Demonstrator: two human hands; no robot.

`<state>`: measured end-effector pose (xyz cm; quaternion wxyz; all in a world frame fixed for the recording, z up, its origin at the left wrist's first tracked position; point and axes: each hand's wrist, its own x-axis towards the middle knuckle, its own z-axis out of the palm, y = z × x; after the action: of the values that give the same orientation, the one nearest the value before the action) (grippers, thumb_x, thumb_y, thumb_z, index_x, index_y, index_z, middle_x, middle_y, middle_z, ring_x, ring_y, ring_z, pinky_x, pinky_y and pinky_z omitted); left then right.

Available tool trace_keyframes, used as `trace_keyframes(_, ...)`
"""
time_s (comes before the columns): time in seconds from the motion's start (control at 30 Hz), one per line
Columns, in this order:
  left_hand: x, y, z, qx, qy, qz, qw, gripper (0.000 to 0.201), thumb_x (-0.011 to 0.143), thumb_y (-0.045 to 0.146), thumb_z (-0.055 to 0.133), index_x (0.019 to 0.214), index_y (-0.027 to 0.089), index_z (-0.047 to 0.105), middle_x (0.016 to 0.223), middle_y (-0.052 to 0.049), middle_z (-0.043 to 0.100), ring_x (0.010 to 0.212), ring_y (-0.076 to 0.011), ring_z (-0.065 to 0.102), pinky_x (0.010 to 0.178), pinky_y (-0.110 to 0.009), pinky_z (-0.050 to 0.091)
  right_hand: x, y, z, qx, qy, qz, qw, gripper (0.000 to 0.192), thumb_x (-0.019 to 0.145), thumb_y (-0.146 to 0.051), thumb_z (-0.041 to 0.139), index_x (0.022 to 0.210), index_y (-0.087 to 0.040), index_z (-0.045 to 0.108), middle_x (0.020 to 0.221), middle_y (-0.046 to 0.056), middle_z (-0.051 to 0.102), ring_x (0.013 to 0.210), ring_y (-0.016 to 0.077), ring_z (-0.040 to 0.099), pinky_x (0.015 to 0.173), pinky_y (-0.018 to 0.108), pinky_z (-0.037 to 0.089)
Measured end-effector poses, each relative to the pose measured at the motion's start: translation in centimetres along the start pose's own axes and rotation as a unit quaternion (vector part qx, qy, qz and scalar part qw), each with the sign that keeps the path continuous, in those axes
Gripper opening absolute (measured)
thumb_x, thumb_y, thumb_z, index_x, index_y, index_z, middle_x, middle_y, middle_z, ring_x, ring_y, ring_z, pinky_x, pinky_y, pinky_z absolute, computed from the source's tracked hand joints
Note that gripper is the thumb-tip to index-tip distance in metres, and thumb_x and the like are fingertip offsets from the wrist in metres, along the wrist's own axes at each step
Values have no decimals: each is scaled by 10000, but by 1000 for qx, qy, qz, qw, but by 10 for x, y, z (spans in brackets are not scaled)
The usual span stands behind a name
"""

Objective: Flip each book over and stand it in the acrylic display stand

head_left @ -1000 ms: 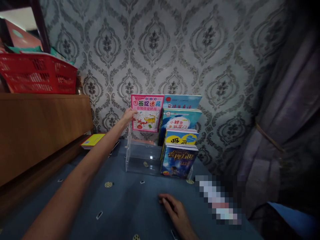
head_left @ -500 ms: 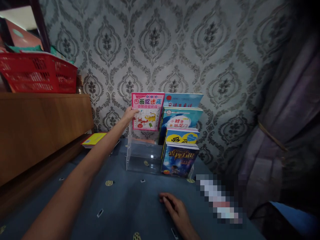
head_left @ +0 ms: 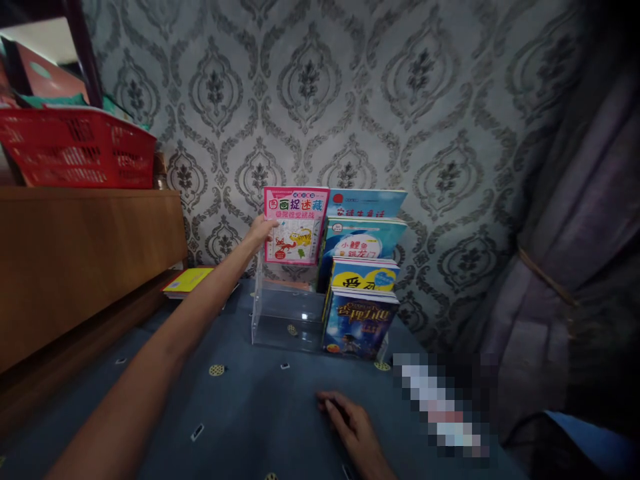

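Note:
My left hand [head_left: 263, 231] is closed on the left edge of a pink children's book [head_left: 296, 225], thumb across its front cover. The book stands upright at the upper back of a clear acrylic book rack [head_left: 287, 323]. Books fill the rack's right side in steps: a light blue book [head_left: 367, 202] at the back, a teal book [head_left: 365, 237], a blue and yellow book [head_left: 366, 274], and a dark blue book [head_left: 357, 327] in front. My right hand [head_left: 350, 423] rests on the dark blue cloth in front of the rack, fingers loosely bent and holding nothing.
A yellow-covered stack of books [head_left: 189, 280] lies behind my left forearm. On the left, a red plastic basket [head_left: 80, 150] sits on a wooden cabinet [head_left: 85, 267]. Patterned wallpaper rises behind the rack. A tied curtain [head_left: 545, 280] hangs on the right beside a blurred-out patch.
The view has tilted up very slightly. My left hand keeps hold of the pink book in the same place, and my right hand stays on the cloth.

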<state>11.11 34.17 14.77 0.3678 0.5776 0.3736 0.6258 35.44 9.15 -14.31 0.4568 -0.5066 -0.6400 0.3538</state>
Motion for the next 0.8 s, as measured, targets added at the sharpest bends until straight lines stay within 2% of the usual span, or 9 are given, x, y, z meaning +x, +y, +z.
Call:
trace_keyframes(0.23,-7,1,-2,9,-25,1,1000,300,616,236,686,908,181,646,825,-33,722,641,-140,615,444,-155,354,0,8,2,6,34,6,999,706,759,-827,535,966,-203,792,966,148,774,894,311,730,869,466,576)
trace_keyframes(0.4,-8,-2,-5,17,-32,3,999,366,632,266,702,984,190,636,894,-41,732,705,-162,646,480,-172,399,1,8,2,11,13,8,1000,683,765,-814,540,950,-206,789,917,138,772,860,308,731,754,433,599)
trace_keyframes(0.63,-9,-5,-8,25,-30,12,999,419,631,272,730,1027,191,619,923,-45,728,730,-170,653,519,-187,436,-1,-3,-1,5,2,0,1000,635,797,-783,535,949,-220,786,910,127,766,862,302,727,738,422,599)
trace_keyframes(0.8,-6,-6,-10,24,-5,14,1000,376,644,277,736,986,179,615,881,-38,717,683,-157,637,520,-195,443,-2,-11,-2,-5,-5,3,1000,680,781,-822,511,937,-218,784,899,130,768,856,303,728,745,420,598)
